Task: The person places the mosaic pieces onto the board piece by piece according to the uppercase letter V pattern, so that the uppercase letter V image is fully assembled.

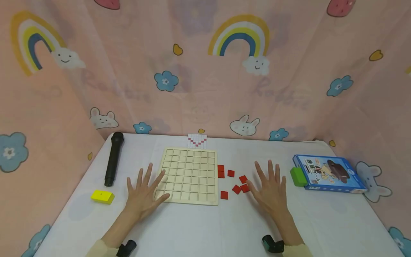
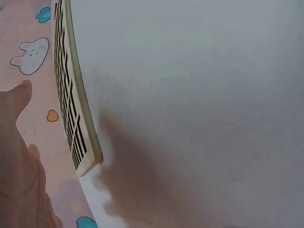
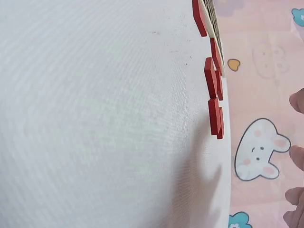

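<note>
One square cream gridded board (image 1: pixel 189 176) is being supported on the white-covered desk (image 1: pixel 192 228); seven red square tiles (image 1: pixel 231 173) are being counted to its right. The left hand (image 1: pixel 141 196) is being held, fingers spread wide, at the board's left edge; the right hand (image 1: pixel 271 191), equally splayed, beside the tiles.

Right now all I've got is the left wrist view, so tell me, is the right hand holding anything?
Observer: No, the right hand holds nothing; its fingers are spread.
Operator: Okay, what's off to the outer side of the other hand?
Observer: A yellow block lies to the left of the left hand.
Operator: And over at the far right?
Observer: A green block sits right beside the left end of a blue box.
</note>
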